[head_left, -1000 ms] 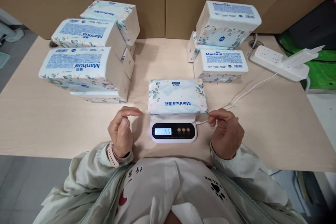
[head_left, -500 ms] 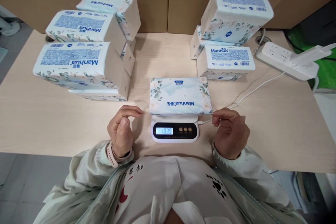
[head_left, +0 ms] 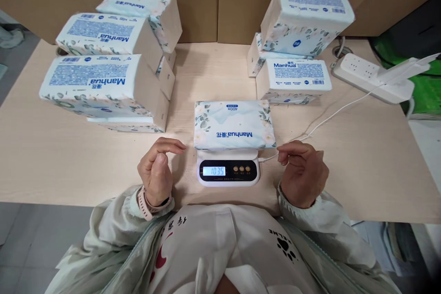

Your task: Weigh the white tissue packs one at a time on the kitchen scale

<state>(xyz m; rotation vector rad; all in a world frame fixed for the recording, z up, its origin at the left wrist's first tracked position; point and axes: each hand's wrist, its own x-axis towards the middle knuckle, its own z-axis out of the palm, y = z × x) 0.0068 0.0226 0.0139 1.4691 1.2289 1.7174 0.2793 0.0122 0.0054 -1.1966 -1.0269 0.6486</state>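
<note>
A tissue pack [head_left: 234, 124] with leaf and flower print lies flat on the white kitchen scale [head_left: 227, 183], hiding its platform. The scale's lit display reads the digits 1035; a decimal point is too small to make out. To the left of the pack rests my left hand [head_left: 157, 170], loosely bent with its index finger stretched toward the pack and nothing held. My right hand [head_left: 302, 172] is at the pack's near right corner, fingers half curled and thumb apart, empty. Whether its fingertip touches the corner I cannot tell.
Several tissue packs [head_left: 89, 76] are stacked at the left of the wooden table [head_left: 210, 73], and another stack [head_left: 299, 76] stands at the back right. A white power strip [head_left: 365, 73] lies beyond it, and a thin white cable [head_left: 330, 117] runs to the scale. Cardboard [head_left: 200, 4] walls the back.
The display digits went from 1039 to 1035. The whole view shifted slightly; my hands and the tissue pack keep their places.
</note>
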